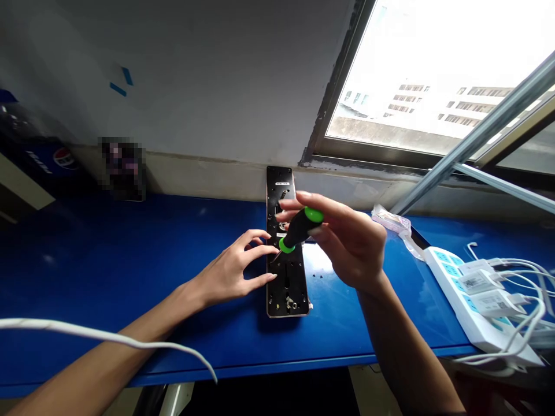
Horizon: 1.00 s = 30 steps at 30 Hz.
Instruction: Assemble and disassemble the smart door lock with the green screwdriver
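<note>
Green-and-black fat-handled screwdriver [297, 227], pinched in the right hand [353, 248], points at a long flat black plate [295, 278] on the blue bench [208, 222]. The spread left hand [234, 266] touches it (steadying, maybe). Seems like screw work; next needs careful turning.

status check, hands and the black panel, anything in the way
Right hand holding screwdriver, tip down at black panel. Left hand open at panel's left edge. White cable overlaps left forearm in view.
</note>
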{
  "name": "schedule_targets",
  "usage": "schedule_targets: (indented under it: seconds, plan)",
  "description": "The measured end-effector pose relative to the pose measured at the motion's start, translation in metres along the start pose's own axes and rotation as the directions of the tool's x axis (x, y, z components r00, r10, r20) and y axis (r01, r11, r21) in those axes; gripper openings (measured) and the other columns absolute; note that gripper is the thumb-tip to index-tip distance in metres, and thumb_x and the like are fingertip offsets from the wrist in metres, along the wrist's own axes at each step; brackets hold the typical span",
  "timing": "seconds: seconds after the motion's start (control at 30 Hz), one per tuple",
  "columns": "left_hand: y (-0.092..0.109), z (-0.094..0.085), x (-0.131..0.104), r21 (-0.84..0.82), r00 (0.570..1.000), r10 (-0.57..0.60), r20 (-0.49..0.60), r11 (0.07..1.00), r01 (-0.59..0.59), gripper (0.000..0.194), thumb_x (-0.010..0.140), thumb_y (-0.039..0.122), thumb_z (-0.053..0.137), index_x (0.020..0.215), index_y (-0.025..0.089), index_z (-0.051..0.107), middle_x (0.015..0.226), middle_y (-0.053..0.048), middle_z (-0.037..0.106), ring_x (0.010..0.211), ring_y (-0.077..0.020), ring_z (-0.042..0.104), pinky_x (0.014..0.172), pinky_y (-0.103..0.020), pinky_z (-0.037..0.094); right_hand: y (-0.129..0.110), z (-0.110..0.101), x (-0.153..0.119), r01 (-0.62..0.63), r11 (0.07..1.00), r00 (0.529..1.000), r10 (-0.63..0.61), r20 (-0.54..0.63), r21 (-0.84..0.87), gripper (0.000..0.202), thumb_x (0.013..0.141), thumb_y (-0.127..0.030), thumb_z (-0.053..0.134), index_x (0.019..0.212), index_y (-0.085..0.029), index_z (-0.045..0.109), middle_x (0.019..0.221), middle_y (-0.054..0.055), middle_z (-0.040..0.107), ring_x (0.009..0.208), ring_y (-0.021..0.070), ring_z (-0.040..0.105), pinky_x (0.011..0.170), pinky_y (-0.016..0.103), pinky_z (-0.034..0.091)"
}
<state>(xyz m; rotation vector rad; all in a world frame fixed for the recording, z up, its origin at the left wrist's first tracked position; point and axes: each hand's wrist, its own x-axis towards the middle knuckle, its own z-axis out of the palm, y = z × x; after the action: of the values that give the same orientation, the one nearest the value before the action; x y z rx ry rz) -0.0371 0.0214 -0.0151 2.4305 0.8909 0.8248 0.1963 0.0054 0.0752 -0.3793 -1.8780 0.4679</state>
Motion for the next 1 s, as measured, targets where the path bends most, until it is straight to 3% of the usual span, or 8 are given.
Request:
schedule_targets:
  seconds: [0.13,0.2,0.33,0.5,0.57,0.7,0.87,1.0]
  plan:
    - [0.0005,0.0007,0.0002,-0.001,1.000,-0.014,-0.004,1.000,0.014,0.042,0.094,0.042,0.073,0.132,0.028,0.064,0.149,-0.009,0.048,0.125,-0.0286,0.060,0.104,-0.045,0.060,0.0022,0.0011,-0.0003,0.091,0.975,0.985,-0.119,-0.127,-0.204,0.045,0.082,-0.034,0.087,0.126,-0.036,0.076,0.101,0.003,0.071,0.085,0.0186,0.070,0.069,0.034,0.065]
    - [0.0007,0.0012,0.0002,-0.009,1.000,-0.019,-0.006,1.000,0.019,0.042,0.094,0.042,0.073,0.132,0.028,0.064,0.149,-0.009,0.048,0.125,-0.0286,0.060,0.104,-0.046,0.060,0.0009,0.0023,-0.0001,0.071,0.970,0.987,-0.102,-0.124,-0.233,0.039,0.092,-0.040,0.077,0.131,-0.036,0.073,0.108,0.005,0.070,0.091,0.0198,0.070,0.075,0.036,0.066]
    - [0.0010,0.0017,0.0001,-0.035,1.000,-0.026,-0.011,0.999,0.025,0.040,0.093,0.041,0.073,0.130,0.028,0.066,0.148,-0.009,0.049,0.125,-0.0292,0.060,0.107,-0.048,0.058,-0.0010,0.0031,-0.0014,-0.044,0.999,0.999,0.044,0.008,-0.004,0.044,0.108,-0.024,0.046,0.149,-0.034,0.058,0.140,0.008,0.068,0.118,0.0258,0.072,0.096,0.048,0.064]
    - [-0.0005,0.0024,-0.0003,-0.039,1.000,-0.022,-0.014,0.999,0.022,0.039,0.094,0.043,0.072,0.130,0.028,0.066,0.149,-0.009,0.048,0.125,-0.0294,0.060,0.105,-0.049,0.059,0.0021,-0.0014,-0.0025,0.067,0.988,0.990,-0.083,-0.115,-0.138,0.040,0.087,-0.029,0.083,0.126,-0.035,0.076,0.100,0.003,0.071,0.086,0.0183,0.071,0.071,0.034,0.065]
    - [-0.0010,0.0028,-0.0006,-0.033,1.000,-0.024,-0.007,0.999,0.024,0.039,0.094,0.043,0.072,0.130,0.028,0.065,0.149,-0.009,0.047,0.125,-0.0292,0.060,0.105,-0.049,0.059,0.0016,-0.0017,-0.0020,0.075,0.981,0.990,-0.095,-0.108,-0.180,0.037,0.091,-0.033,0.078,0.128,-0.034,0.075,0.104,0.005,0.068,0.090,0.0190,0.070,0.072,0.035,0.064]
    - [-0.0001,0.0027,-0.0012,-0.031,0.999,-0.034,0.003,0.999,0.034,0.042,0.094,0.043,0.072,0.132,0.028,0.064,0.150,-0.009,0.046,0.126,-0.0284,0.059,0.107,-0.048,0.058,0.0005,-0.0002,-0.0025,-0.024,0.999,1.000,0.024,0.005,-0.023,0.047,0.106,-0.017,0.049,0.148,-0.034,0.058,0.142,0.009,0.065,0.116,0.0253,0.071,0.091,0.047,0.065]
    - [0.0010,0.0020,-0.0008,-0.032,0.999,-0.044,-0.006,0.999,0.044,0.042,0.093,0.043,0.073,0.131,0.029,0.064,0.150,-0.007,0.046,0.126,-0.0282,0.059,0.107,-0.046,0.059,0.0024,-0.0017,-0.0042,0.048,0.988,0.990,-0.067,-0.125,-0.149,0.044,0.086,-0.027,0.084,0.127,-0.035,0.075,0.101,0.004,0.069,0.090,0.0203,0.070,0.072,0.037,0.065]
    - [-0.0001,0.0024,-0.0003,-0.031,0.999,-0.047,0.004,0.998,0.047,0.042,0.094,0.044,0.072,0.133,0.029,0.063,0.151,-0.008,0.045,0.126,-0.0283,0.059,0.107,-0.047,0.059,-0.0006,-0.0004,-0.0038,0.001,0.991,0.998,-0.010,-0.064,-0.131,0.037,0.104,-0.032,0.058,0.140,-0.033,0.067,0.122,0.008,0.068,0.107,0.0234,0.070,0.083,0.042,0.065]
